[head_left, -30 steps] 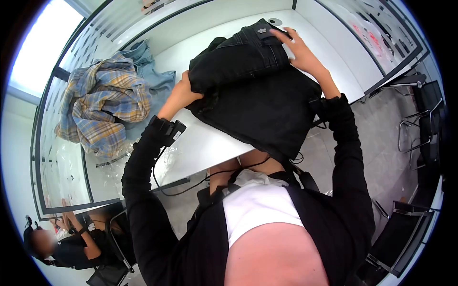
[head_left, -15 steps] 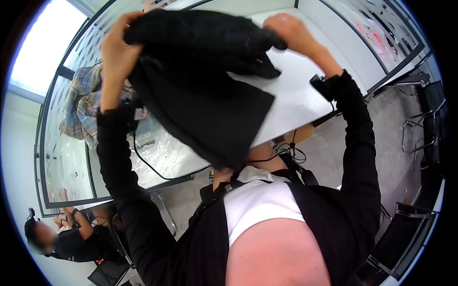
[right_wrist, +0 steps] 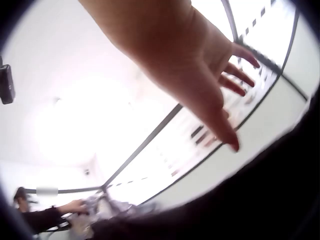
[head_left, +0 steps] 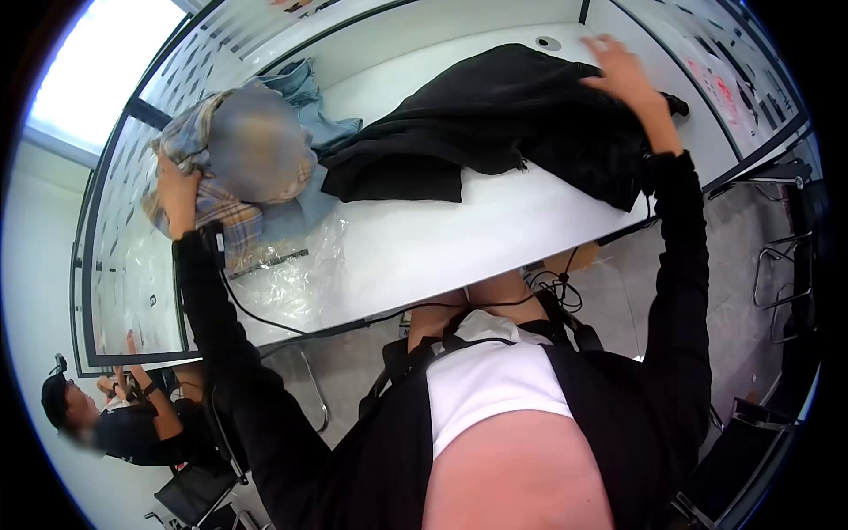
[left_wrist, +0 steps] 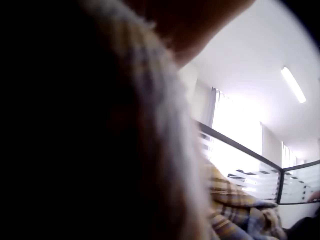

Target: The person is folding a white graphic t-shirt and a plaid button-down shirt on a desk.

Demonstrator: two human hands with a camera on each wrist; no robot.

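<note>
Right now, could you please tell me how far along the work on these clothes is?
The black garment lies loosely spread on the table, so laying it down looks done. The left hand grips the plaid shirt; the right hand is open and empty. Likely remaining: the blue denim, which neither hand touches.

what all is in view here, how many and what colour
black garment: 1, black, table centre to right
plaid shirt: 1, blue and yellow, table left
denim garment: 1, light blue, beside plaid shirt
plastic wrap: count unclear, clear, table front-left
table: 1, white, centre
glass partitions: several, dark-framed, around table
chairs: at least 3, black, lower left and right
other person: 1, dark clothes, lower left
left hand: 1, on plaid shirt
right hand: 1, near black garment
sleeves: 2, black, both arms
</note>
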